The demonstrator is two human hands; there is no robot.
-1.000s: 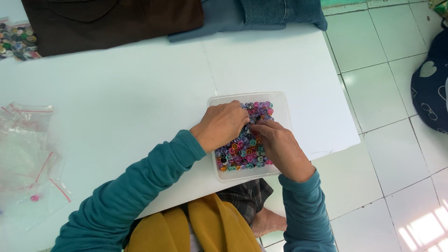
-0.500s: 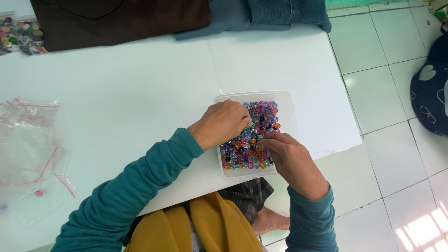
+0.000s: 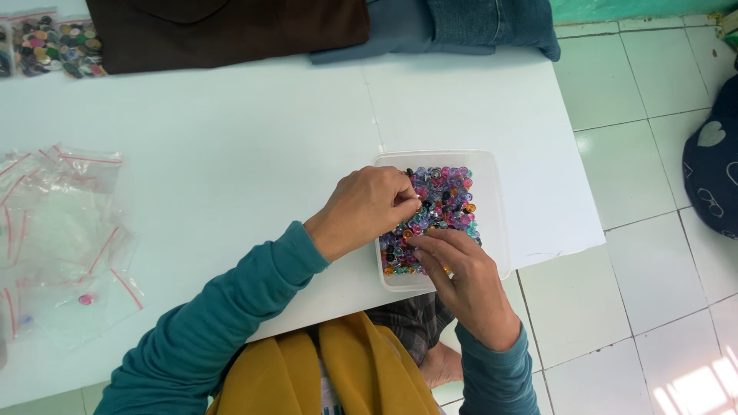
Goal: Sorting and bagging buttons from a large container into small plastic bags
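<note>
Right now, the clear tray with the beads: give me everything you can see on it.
The clear tray is a shallow, squarish container, plastic by its look, with rounded corners and a low rim. It lies flat near the white table front edge. Small multicoloured beads fill its left part; the right strip is bare. The left hand reaches in over the left rim, fingertips bunched on the beads. The right hand crosses the near rim, fingers resting on them.
</note>
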